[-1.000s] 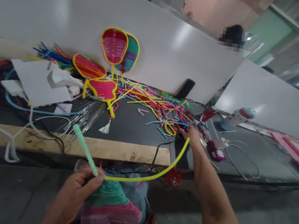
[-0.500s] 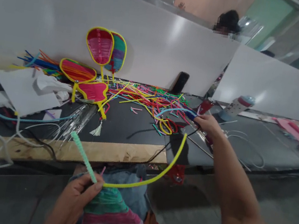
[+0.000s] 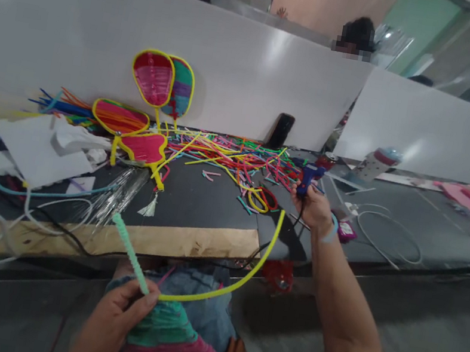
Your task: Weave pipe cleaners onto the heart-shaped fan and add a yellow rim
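A: Left hand (image 3: 120, 312), entry?
B: Left hand: thumb and fingers pinched on one mint-green fuzzy stem (image 3: 130, 253), slanting forward, and one yellow strip (image 3: 216, 295), curving from the fingertips toward the right hand (image 3: 315, 208). Far end of the strip free, short of that hand.
A: Right hand?
B: Fingers wrapped round one blue glue gun (image 3: 305, 180), raised above the table (image 3: 187, 189). One light-blue piece (image 3: 333, 230) at the wrist, type unclear.
A: Nearest the left hand, below?
B: One ribbed panel (image 3: 173, 344), green and pink, over the lap, just beside the thumb. Whether touching: cannot tell.
A: Beyond the left hand?
B: Yellow-edged fans. One red-and-pink fan (image 3: 153, 76), leaning on the white partition (image 3: 237, 61), overlapping one teal-and-purple fan (image 3: 183, 87). One pink fan (image 3: 147, 148), lying, with white tassel (image 3: 148, 205) at its handle.
A: Beyond and between both hands?
B: One heap of coloured stems (image 3: 229, 158), mixed. One black phone (image 3: 282, 131), propped at the partition.
A: Right of the right hand?
B: One magenta package (image 3: 347, 233), near the wrist. One looped white cable (image 3: 419, 251), farther right. One bottle (image 3: 377, 166), farther back.
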The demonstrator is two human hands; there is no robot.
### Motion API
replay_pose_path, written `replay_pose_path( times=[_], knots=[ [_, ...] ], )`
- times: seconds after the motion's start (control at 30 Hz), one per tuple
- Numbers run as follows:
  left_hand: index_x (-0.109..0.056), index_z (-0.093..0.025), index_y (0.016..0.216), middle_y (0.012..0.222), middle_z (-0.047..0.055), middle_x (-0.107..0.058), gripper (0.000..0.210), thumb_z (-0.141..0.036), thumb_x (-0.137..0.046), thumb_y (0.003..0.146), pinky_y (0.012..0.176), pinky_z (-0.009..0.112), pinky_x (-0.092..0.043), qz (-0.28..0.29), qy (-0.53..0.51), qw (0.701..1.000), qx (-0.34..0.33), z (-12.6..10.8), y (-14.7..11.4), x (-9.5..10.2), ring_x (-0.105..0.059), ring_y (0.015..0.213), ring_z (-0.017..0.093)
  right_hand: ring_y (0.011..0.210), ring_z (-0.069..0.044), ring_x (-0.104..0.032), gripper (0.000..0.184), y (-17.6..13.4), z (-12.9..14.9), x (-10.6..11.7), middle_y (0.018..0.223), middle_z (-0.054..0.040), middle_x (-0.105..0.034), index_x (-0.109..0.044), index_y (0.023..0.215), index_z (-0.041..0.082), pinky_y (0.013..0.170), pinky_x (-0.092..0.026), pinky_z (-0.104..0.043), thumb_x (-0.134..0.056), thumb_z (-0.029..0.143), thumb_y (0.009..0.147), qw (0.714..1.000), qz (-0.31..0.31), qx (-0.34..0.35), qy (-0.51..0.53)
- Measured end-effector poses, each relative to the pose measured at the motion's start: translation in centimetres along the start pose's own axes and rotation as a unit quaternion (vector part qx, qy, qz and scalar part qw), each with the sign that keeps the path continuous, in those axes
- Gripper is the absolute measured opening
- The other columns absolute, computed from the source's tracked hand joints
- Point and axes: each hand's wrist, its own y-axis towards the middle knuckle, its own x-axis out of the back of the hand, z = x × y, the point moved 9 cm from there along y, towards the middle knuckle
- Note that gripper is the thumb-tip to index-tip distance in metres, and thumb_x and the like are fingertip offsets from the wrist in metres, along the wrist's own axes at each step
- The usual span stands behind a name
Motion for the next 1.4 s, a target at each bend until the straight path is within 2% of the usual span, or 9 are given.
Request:
replay_pose_path(
  times=[0.13,0.23,0.37,0.5,0.6,0.73,1.03,1.27,1.4],
  knots=[
    [-0.064,-0.016,0.065,0.057,-0.001,-0.059,0.036,-0.044,-0.081,0.051,0.052,0.022,-0.044,-0.005,0.005,1.000,-0.003,0.2,0.0,0.3,-0.051,0.055,0.013,0.057,-0.007,-0.060,0.008,-0.3,-2.2,-1.3,0.069,0.0024,-0.062,-0.058,0.083,0.019,0.056,-0.057,-0.016,-0.058,0.027,0.084,0.998,0.035,-0.022,0.044],
    [-0.064,-0.016,0.064,0.056,-0.002,-0.059,0.036,-0.043,-0.082,0.050,0.052,0.022,-0.044,-0.001,-0.008,1.000,0.007,0.3,0.0,0.2,-0.051,0.054,0.013,0.062,-0.007,-0.061,0.011,-0.5,-3.0,-1.8,0.074,0.0022,-0.064,-0.059,0.085,0.019,0.058,-0.057,-0.015,-0.065,0.023,0.077,0.997,0.051,-0.017,0.054],
    [-0.064,-0.016,0.065,0.056,-0.001,-0.062,0.037,-0.042,-0.083,0.048,0.052,0.022,-0.046,-0.008,-0.025,0.999,0.024,0.8,-0.1,0.2,-0.053,0.053,0.013,0.070,-0.010,-0.064,0.023,-1.2,-3.4,-1.6,0.083,0.0015,-0.068,-0.059,0.087,0.020,0.061,-0.058,-0.018,-0.070,0.014,0.069,0.998,0.054,-0.007,0.042],
    [-0.064,-0.015,0.067,0.057,-0.001,-0.062,0.038,-0.042,-0.084,0.047,0.051,0.022,-0.046,-0.020,-0.025,0.999,0.032,1.3,0.2,0.5,-0.054,0.052,0.013,0.077,-0.011,-0.065,0.023,-2.2,-3.2,-1.7,0.092,0.0008,-0.067,-0.058,0.090,0.021,0.065,-0.058,-0.022,-0.068,0.016,0.070,0.996,0.077,-0.015,0.050],
    [-0.064,-0.015,0.068,0.057,-0.001,-0.063,0.038,-0.042,-0.083,0.049,0.052,0.024,-0.047,-0.013,-0.027,0.999,0.040,1.7,0.4,0.5,-0.055,0.052,0.014,0.070,-0.010,-0.063,0.020,-2.8,-3.4,-2.2,0.085,0.0026,-0.064,-0.055,0.089,0.022,0.060,-0.057,-0.024,-0.066,0.018,0.072,0.992,0.102,-0.037,0.059],
    [-0.064,-0.016,0.071,0.058,-0.001,-0.063,0.036,-0.041,-0.082,0.053,0.052,0.024,-0.047,-0.003,-0.022,0.999,0.036,1.9,0.4,0.5,-0.057,0.052,0.014,0.055,-0.006,-0.054,0.022,-2.8,-3.6,-1.4,0.071,0.0053,-0.059,-0.051,0.083,0.021,0.049,-0.051,-0.018,-0.066,0.015,0.069,0.997,0.062,-0.011,0.050],
    [-0.063,-0.015,0.068,0.057,-0.001,-0.062,0.037,-0.042,-0.082,0.051,0.051,0.024,-0.046,-0.009,0.000,1.000,0.027,1.0,0.4,0.0,-0.055,0.052,0.013,0.057,-0.010,-0.059,0.016,-2.9,-3.4,0.8,0.079,-0.0004,-0.068,-0.053,0.085,0.020,0.053,-0.056,-0.023,-0.058,0.020,0.070,0.999,-0.010,0.038,0.031],
    [-0.062,-0.016,0.069,0.055,-0.001,-0.064,0.041,-0.041,-0.084,0.045,0.050,0.023,-0.047,-0.052,-0.024,0.998,0.014,-0.7,0.6,0.9,-0.056,0.051,0.014,0.058,-0.008,-0.056,0.028,-5.5,-2.8,-1.7,0.079,0.0040,-0.063,-0.055,0.091,0.023,0.055,-0.052,-0.020,-0.066,0.021,0.065,0.993,0.117,0.013,0.025],
    [-0.062,-0.016,0.069,0.053,-0.002,-0.065,0.044,-0.039,-0.087,0.040,0.051,0.023,-0.047,-0.060,-0.044,0.997,0.013,-2.3,0.5,1.0,-0.057,0.050,0.014,0.071,-0.013,-0.059,0.042,-6.7,-2.0,-2.5,0.087,0.0017,-0.063,-0.055,0.103,0.027,0.068,-0.052,-0.026,-0.070,0.019,0.064,0.978,0.123,0.092,-0.144]
  ],
)
